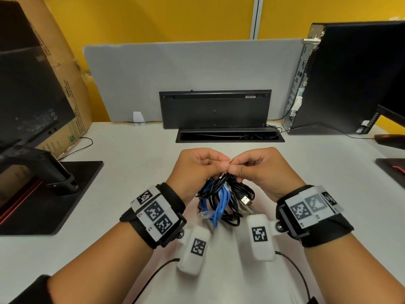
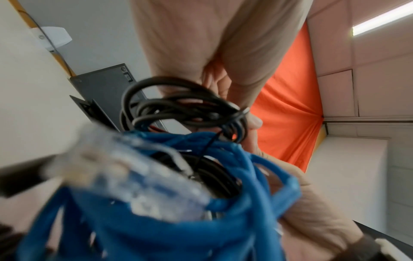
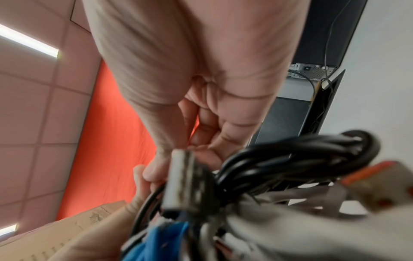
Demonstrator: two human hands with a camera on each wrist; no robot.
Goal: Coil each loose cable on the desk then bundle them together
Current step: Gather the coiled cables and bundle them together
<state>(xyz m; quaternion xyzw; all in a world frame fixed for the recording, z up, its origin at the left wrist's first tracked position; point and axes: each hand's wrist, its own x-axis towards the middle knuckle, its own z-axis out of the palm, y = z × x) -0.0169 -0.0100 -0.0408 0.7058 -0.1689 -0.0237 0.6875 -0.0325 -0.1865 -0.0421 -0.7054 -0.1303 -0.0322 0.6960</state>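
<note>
the left hand [image 1: 195, 170] and right hand [image 1: 260, 170] are pinching a thin black tie [image 1: 230, 161] with curled fingers, above the cables [image 1: 221, 200], which are hanging over the desk [image 1: 131, 150]. i think it is best twisting the tie tight, holding the loops together.

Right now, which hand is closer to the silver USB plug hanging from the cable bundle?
Right. The right hand is just above the USB plug; the left hand is across the cable bundle, farther away.

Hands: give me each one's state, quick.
Left hand: fingers pinch a thin black tie atop the cable bundle.
Right hand: pinches the same tie.
</note>
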